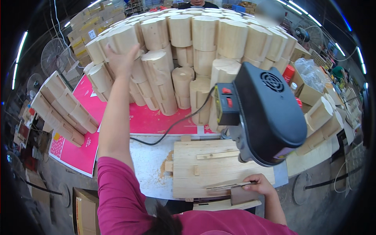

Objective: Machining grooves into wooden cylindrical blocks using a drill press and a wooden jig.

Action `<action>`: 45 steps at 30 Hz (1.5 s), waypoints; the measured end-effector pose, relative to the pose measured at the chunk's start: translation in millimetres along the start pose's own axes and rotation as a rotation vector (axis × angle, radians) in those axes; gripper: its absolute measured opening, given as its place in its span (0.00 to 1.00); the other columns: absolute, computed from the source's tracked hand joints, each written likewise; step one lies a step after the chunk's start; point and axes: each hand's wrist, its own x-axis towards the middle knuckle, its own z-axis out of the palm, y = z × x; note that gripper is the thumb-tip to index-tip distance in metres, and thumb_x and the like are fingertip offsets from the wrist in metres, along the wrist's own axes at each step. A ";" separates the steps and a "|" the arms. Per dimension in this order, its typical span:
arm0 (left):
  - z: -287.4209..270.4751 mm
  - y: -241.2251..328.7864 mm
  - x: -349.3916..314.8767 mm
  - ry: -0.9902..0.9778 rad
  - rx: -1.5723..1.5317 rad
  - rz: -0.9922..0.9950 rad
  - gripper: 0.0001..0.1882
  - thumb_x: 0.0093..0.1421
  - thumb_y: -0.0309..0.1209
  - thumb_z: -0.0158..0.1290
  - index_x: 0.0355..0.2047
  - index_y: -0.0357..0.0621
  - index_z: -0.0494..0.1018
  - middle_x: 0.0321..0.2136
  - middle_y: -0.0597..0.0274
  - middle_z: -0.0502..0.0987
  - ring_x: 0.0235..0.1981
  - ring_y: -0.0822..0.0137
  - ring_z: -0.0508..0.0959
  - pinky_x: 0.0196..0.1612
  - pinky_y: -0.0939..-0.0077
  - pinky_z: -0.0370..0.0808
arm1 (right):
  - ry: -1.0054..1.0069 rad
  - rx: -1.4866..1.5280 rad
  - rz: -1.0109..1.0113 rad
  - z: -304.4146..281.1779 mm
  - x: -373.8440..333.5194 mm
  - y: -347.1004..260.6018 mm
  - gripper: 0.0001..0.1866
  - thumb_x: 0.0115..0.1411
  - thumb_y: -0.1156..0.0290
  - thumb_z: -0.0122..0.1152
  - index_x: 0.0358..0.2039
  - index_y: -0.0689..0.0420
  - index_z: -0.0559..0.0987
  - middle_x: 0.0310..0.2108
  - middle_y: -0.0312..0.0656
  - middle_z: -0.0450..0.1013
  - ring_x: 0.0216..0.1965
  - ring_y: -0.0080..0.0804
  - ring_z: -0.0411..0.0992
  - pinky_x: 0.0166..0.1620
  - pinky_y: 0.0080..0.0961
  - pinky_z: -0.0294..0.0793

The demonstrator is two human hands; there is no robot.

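Observation:
My left hand (120, 60) is raised toward the far left, its thumb and fingers spread in front of a pale wooden cylinder (126, 38) in the upper stack. I cannot tell whether it touches the wood. Low on the right, my right hand (259, 185) is closed on the end of a thin flat strip (225, 187) with a dark edge. The strip lies over the near part of a wooden board (215, 172), which has small battens on it. Right above the board stands the black head of a bench machine (270, 113) with red switches.
Stacked wooden cylinders (205, 33) form a high wall at the back. More lean at the left (64, 109) and right (323, 121). A black cable (172, 131) crosses pink sheeting (160, 123). Sawdust (166, 164) lies beside the board. Another person (197, 4) is behind the stack.

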 end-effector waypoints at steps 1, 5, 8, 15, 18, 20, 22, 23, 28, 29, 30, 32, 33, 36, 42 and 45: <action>-11.7 15.7 -5.9 0.012 -0.066 -0.005 0.53 0.32 0.43 0.68 0.55 0.35 0.51 0.48 0.45 0.65 0.49 0.56 0.68 0.52 0.67 0.64 | -0.024 0.026 -0.041 -1.1 0.1 3.6 0.11 0.46 0.79 0.65 0.32 0.64 0.77 0.27 0.34 0.74 0.30 0.17 0.70 0.36 0.15 0.69; -77.9 52.3 -31.1 -0.057 -0.312 0.142 0.51 0.33 0.38 0.68 0.54 0.35 0.52 0.45 0.49 0.66 0.48 0.62 0.68 0.48 0.71 0.67 | -0.018 0.059 -0.074 -1.2 -4.9 12.5 0.11 0.46 0.79 0.65 0.33 0.64 0.77 0.28 0.34 0.74 0.31 0.18 0.70 0.37 0.16 0.69; -136.1 80.8 -68.9 -0.224 -0.385 0.141 0.49 0.33 0.34 0.67 0.54 0.37 0.52 0.44 0.52 0.67 0.47 0.64 0.69 0.48 0.70 0.67 | -0.012 0.004 -0.107 0.7 -11.7 8.8 0.13 0.46 0.77 0.66 0.34 0.64 0.77 0.29 0.35 0.74 0.32 0.19 0.70 0.37 0.17 0.69; -221.2 131.1 -176.6 -0.822 -0.198 0.348 0.40 0.32 0.29 0.63 0.49 0.41 0.60 0.43 0.55 0.69 0.45 0.60 0.71 0.47 0.68 0.68 | 0.010 0.070 -0.352 8.9 -37.2 -17.9 0.12 0.44 0.77 0.65 0.32 0.62 0.78 0.30 0.35 0.73 0.34 0.21 0.69 0.38 0.17 0.67; -222.4 134.3 -208.4 -1.175 0.108 0.580 0.39 0.28 0.31 0.60 0.47 0.43 0.63 0.39 0.50 0.70 0.41 0.49 0.70 0.44 0.63 0.69 | 0.161 -0.106 -0.496 -6.3 -43.2 -31.1 0.12 0.43 0.76 0.64 0.31 0.63 0.78 0.29 0.36 0.71 0.32 0.23 0.67 0.36 0.18 0.65; -216.9 124.3 -231.5 -1.233 0.155 0.603 0.39 0.28 0.31 0.60 0.47 0.43 0.64 0.38 0.51 0.70 0.40 0.50 0.70 0.43 0.64 0.70 | 0.176 -0.170 -0.482 -14.2 -39.2 -31.3 0.13 0.43 0.79 0.64 0.33 0.63 0.78 0.29 0.37 0.71 0.32 0.23 0.68 0.37 0.18 0.65; -207.2 116.5 -248.7 -1.282 0.200 0.641 0.38 0.28 0.31 0.59 0.47 0.44 0.64 0.38 0.52 0.71 0.39 0.51 0.71 0.42 0.64 0.70 | 0.279 -0.282 -0.530 -17.1 -29.7 -25.5 0.13 0.43 0.79 0.64 0.33 0.62 0.78 0.29 0.36 0.70 0.32 0.24 0.67 0.36 0.19 0.65; -199.7 112.6 -256.1 -1.349 0.259 0.636 0.38 0.28 0.31 0.59 0.46 0.45 0.64 0.37 0.53 0.71 0.39 0.52 0.71 0.41 0.64 0.71 | 0.274 -0.284 -0.520 -19.8 -25.3 -19.1 0.13 0.43 0.79 0.64 0.33 0.62 0.78 0.29 0.36 0.70 0.32 0.24 0.67 0.36 0.19 0.65; -184.2 98.4 -279.4 -1.459 0.302 0.627 0.39 0.26 0.34 0.59 0.46 0.45 0.65 0.33 0.52 0.73 0.36 0.52 0.73 0.39 0.64 0.72 | 0.231 -0.334 -0.530 -24.8 -19.6 -11.0 0.12 0.44 0.78 0.63 0.33 0.62 0.77 0.30 0.34 0.69 0.34 0.23 0.65 0.39 0.18 0.63; -181.0 98.9 -279.7 -1.460 0.300 0.623 0.39 0.26 0.34 0.59 0.46 0.45 0.65 0.33 0.52 0.73 0.36 0.52 0.73 0.39 0.64 0.72 | 0.229 -0.336 -0.527 -25.2 -19.6 -11.2 0.12 0.44 0.78 0.63 0.33 0.62 0.77 0.30 0.34 0.69 0.34 0.23 0.65 0.39 0.18 0.63; -177.1 99.3 -279.2 -1.562 0.281 0.523 0.39 0.26 0.35 0.59 0.46 0.42 0.65 0.33 0.49 0.73 0.36 0.50 0.73 0.40 0.64 0.71 | 0.210 -0.336 -0.526 -25.6 -19.7 -11.8 0.12 0.44 0.78 0.63 0.33 0.62 0.77 0.29 0.34 0.69 0.34 0.23 0.65 0.39 0.18 0.63; -169.0 99.1 -277.7 -1.660 0.261 0.418 0.40 0.27 0.36 0.59 0.46 0.39 0.65 0.34 0.47 0.73 0.36 0.48 0.73 0.41 0.65 0.71 | 0.191 -0.336 -0.525 -26.3 -20.4 -12.7 0.12 0.45 0.78 0.63 0.33 0.61 0.77 0.29 0.34 0.69 0.34 0.23 0.65 0.39 0.18 0.63; -164.7 98.1 -277.2 -1.705 0.225 0.378 0.40 0.27 0.37 0.60 0.46 0.38 0.65 0.33 0.45 0.73 0.36 0.48 0.74 0.42 0.65 0.71 | 0.191 -0.332 -0.522 -26.5 -21.1 -13.0 0.12 0.44 0.78 0.63 0.33 0.61 0.77 0.29 0.34 0.69 0.34 0.23 0.65 0.39 0.18 0.63; -154.1 102.1 -282.1 -1.773 0.150 0.328 0.42 0.27 0.38 0.61 0.47 0.37 0.64 0.35 0.44 0.73 0.38 0.49 0.73 0.43 0.66 0.70 | 0.191 -0.336 -0.517 -27.8 -20.2 -14.1 0.12 0.44 0.78 0.64 0.33 0.61 0.77 0.29 0.34 0.70 0.34 0.23 0.65 0.40 0.18 0.63; -139.6 97.1 -309.9 -1.511 -0.288 0.220 0.44 0.31 0.38 0.65 0.50 0.37 0.61 0.45 0.48 0.65 0.49 0.54 0.67 0.47 0.66 0.69 | 0.192 -0.352 -0.517 -22.3 -8.2 -13.7 0.14 0.42 0.78 0.66 0.33 0.60 0.77 0.31 0.34 0.69 0.35 0.23 0.66 0.40 0.19 0.64; -146.5 93.9 -336.4 -1.243 -0.543 -0.191 0.46 0.32 0.37 0.67 0.52 0.37 0.59 0.47 0.51 0.63 0.51 0.55 0.64 0.50 0.65 0.67 | 0.296 -0.337 -0.590 -23.4 -6.2 -2.4 0.19 0.40 0.76 0.68 0.36 0.60 0.74 0.34 0.37 0.68 0.37 0.26 0.65 0.40 0.22 0.64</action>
